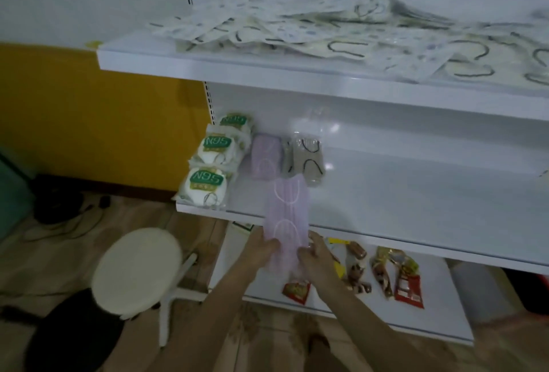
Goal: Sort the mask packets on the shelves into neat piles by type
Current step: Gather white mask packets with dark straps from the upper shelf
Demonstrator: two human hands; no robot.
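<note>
Pinching pink mask packet (286, 208) with left hand (263, 248) and right hand (319, 252), both clamped on its near end. Probably handling light, limp, slippery; judging side edges just beyond the fingertips the best hold

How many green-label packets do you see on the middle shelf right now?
3 green-label packets, in a row at the left end of the middle shelf: one at the front edge, one behind it, one at the back. Each may top a stack, hiding more.

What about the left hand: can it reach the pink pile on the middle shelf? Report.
Probably yes: the left hand, gripping a pink packet with the right hand, sits just before the open shelf, nothing between it and the pink pile.
</note>
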